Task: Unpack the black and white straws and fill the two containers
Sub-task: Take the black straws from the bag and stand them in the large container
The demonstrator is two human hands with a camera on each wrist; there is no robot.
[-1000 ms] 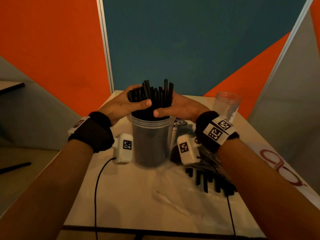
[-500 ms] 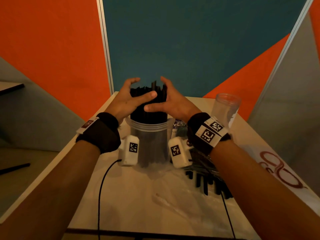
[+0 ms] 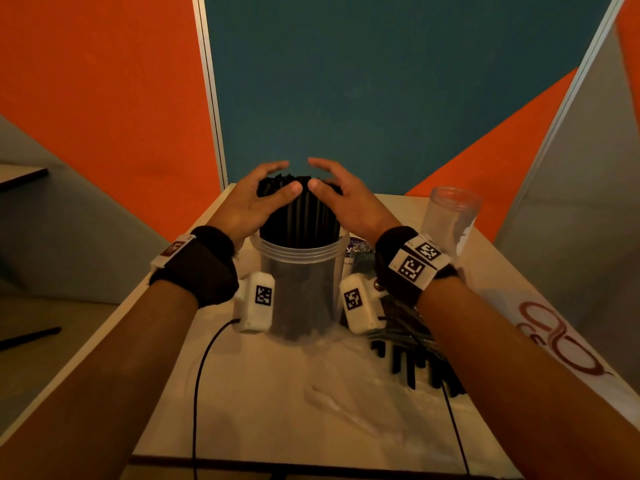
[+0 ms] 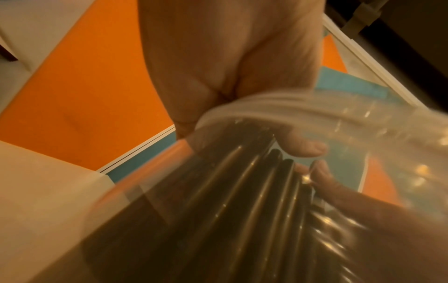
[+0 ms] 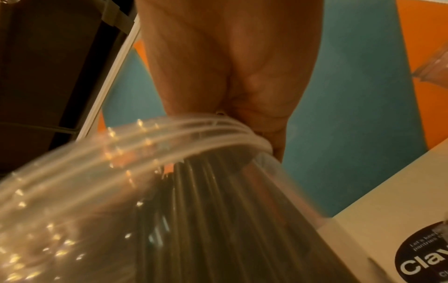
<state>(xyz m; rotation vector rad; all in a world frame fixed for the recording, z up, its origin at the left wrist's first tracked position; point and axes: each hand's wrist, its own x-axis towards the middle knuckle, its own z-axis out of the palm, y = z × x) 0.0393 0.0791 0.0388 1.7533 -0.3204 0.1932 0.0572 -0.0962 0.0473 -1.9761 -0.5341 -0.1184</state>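
Observation:
A clear plastic container (image 3: 298,278) stands at the table's middle, packed with upright black straws (image 3: 299,216). My left hand (image 3: 282,188) and right hand (image 3: 323,187) cup the bundle's top from either side, fingers arched loosely over the straw ends and thumbs touching its front. In the left wrist view my palm (image 4: 230,57) sits above the container rim (image 4: 266,107), with the straws (image 4: 242,210) below. The right wrist view shows the same container (image 5: 121,191) and straws (image 5: 218,210). A second, empty clear container (image 3: 450,216) stands at the back right.
Loose black straws (image 3: 415,365) lie under my right forearm on crumpled clear packaging (image 3: 346,393). A labelled pack (image 5: 424,262) lies behind the full container. A black cable (image 3: 204,358) runs down the table front. Partition walls close the back and the sides.
A second ago both hands gripped the straw bundle. They let go and spread, and now rest loosely cupped over the tops; the straws stand lower and more even in the container.

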